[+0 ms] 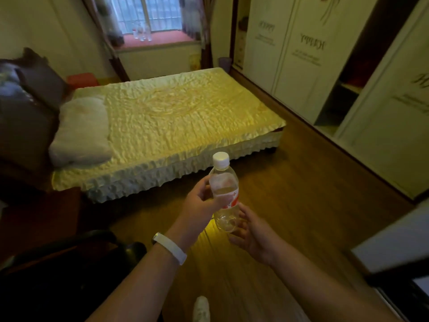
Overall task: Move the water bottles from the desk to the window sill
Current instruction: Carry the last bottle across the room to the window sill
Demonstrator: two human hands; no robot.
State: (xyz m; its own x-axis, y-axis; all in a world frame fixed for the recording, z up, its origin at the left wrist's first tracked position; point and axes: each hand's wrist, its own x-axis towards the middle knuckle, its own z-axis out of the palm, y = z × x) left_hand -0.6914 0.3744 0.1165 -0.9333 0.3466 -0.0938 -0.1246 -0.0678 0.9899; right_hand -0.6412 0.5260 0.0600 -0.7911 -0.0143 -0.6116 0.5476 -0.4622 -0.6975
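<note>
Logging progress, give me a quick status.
Left hand grips water bottle; right hand open at its base. Bottles already on window sill. Bed between.

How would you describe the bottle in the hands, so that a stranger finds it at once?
Start from the yellow bed; in front of its near edge, above the wooden floor, two hands meet. The left hand grips a clear bottle while the right hand touches its base. Unlike the bottles on the sill, it is close, with a white cap and red label.

Head view, forward-down over hands, facing bed (176, 117), far window (148, 13).
</note>
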